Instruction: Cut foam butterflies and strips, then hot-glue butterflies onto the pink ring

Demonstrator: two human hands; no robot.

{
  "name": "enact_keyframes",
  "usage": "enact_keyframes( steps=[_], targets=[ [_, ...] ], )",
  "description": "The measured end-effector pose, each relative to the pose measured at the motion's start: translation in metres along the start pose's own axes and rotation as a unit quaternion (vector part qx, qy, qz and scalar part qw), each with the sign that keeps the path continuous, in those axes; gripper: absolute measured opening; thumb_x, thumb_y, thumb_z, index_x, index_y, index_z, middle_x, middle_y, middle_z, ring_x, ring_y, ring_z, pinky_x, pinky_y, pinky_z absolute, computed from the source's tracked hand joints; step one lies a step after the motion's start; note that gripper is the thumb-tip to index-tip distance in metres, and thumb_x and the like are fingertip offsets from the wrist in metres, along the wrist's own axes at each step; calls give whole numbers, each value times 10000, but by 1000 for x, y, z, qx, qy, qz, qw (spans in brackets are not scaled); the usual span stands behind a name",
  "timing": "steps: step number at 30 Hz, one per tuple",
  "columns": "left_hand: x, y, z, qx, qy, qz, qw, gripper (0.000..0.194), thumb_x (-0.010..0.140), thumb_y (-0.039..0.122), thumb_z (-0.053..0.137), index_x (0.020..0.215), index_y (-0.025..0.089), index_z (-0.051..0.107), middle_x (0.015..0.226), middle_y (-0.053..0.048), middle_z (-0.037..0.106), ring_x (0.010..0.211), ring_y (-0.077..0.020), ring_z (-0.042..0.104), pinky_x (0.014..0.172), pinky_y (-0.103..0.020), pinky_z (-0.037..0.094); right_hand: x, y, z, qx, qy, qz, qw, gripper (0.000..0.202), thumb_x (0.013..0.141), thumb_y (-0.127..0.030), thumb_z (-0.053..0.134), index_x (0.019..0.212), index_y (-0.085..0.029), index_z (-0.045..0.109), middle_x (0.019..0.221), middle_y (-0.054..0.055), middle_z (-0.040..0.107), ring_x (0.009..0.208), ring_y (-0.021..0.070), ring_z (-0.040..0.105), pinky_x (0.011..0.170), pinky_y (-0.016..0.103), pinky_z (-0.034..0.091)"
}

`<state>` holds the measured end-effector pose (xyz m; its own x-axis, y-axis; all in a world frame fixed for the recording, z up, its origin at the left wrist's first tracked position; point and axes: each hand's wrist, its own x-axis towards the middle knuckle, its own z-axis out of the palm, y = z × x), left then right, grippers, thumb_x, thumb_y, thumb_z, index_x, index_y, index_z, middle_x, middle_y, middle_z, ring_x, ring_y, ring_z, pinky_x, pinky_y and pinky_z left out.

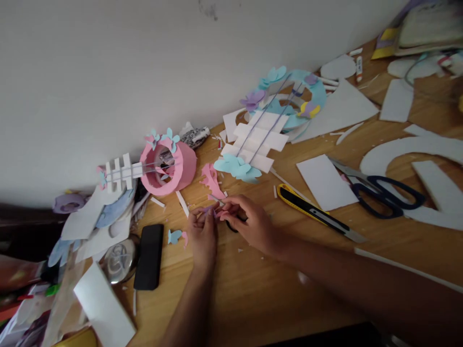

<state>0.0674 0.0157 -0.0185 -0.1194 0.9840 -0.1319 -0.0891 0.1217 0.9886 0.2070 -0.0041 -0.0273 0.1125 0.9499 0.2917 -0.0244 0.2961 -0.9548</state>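
Note:
My left hand [201,236] is closed, its fingertips pinching a small purple paper piece [209,209]. Close against it on the right, my right hand [253,224] is curled round small scissors with a dark handle loop [231,227], mostly hidden by the fingers; a thin blade tip points up and left. Pink paper shows near the right fingertips, but I cannot tell whether it is held. Just beyond the hands lies a cut pink paper scrap [211,179]. Left of my left hand are a light blue paper cutout [174,236] and a small pink one [185,239].
Behind stand a pink paper ring with a white strip neck [186,166] and a blue ring piece [319,94] with paper butterflies. To the right lie a yellow utility knife [307,207], its blade out, and large scissors [383,193]. A black phone [149,258] lies left.

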Motion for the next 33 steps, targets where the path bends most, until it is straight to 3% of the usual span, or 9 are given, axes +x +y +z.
enact_keyframes(
  steps=[4,8,10,15,21,24,27,33],
  targets=[
    [-5,-1,-3,-12,-17,-7,1000,335,817,377,755,922,218,480,765,7,741,596,-108,677,535,-162,453,-3,-2,1,22,-10,2,1000,261,898,-211,691,1144,-247,613,939,13,699,843,134,681,798,273,571],
    [-6,-1,-11,38,-54,4,998,331,829,421,736,982,202,542,763,12,714,589,-100,647,545,-177,449,-6,-6,2,-16,-7,-24,1000,272,884,-194,710,1134,-253,620,936,8,715,872,136,689,827,271,557],
    [-7,-2,-12,82,-64,18,994,311,864,439,693,1027,196,585,794,-2,707,640,-117,650,587,-205,472,-6,-6,1,-39,-5,-24,999,273,886,-178,704,1133,-256,619,937,5,720,872,136,690,822,268,553],
    [-11,-4,-14,162,-69,79,981,285,969,439,538,1027,191,667,989,-57,702,944,-185,646,872,-304,497,-4,-2,1,-69,-10,-16,997,311,883,-139,694,1153,-263,601,929,0,707,836,138,673,780,264,555],
    [-14,1,-15,175,-110,105,973,387,1006,471,436,1067,192,697,1065,-86,718,1007,-213,657,908,-337,505,-3,1,0,-110,-20,-61,992,422,887,-102,677,1250,-278,554,971,19,653,870,157,634,809,290,555],
    [-14,2,-15,177,-122,108,971,351,971,473,518,1084,188,690,1054,-89,733,986,-219,683,882,-339,531,-2,2,-1,-123,-23,-71,990,455,905,-100,649,1295,-302,530,969,18,639,897,170,627,825,308,554],
    [-13,2,-12,184,-127,69,972,264,919,412,633,1060,194,683,992,-71,747,899,-203,706,810,-313,554,-2,2,-3,-140,-27,-76,987,482,915,-88,625,1330,-304,508,995,26,634,925,178,627,845,323,550],
    [-11,6,-9,178,-124,60,974,250,938,416,600,975,206,730,946,-63,745,885,-191,690,819,-299,546,0,1,-6,-148,-32,-93,984,436,942,-104,595,1314,-319,522,1061,34,643,969,182,622,881,338,535]
  ],
)
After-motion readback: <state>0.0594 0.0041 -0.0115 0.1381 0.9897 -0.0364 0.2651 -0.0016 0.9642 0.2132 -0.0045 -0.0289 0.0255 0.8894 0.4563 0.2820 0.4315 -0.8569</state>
